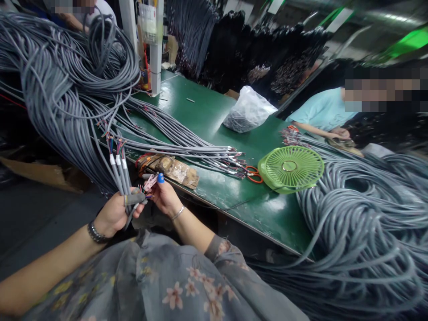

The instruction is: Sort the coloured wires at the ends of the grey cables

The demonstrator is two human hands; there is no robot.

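At the lower left of the frame the left hand is closed around a few grey cables, held upright with their stripped ends up. Just beside it the right hand, a blue cap on one fingertip, pinches the coloured wires at one cable's end. Above them on the green table lie a cable bundle, orange scissors and a green fan. Further back, a clear plastic bag holds something dark, too blurred to tell what
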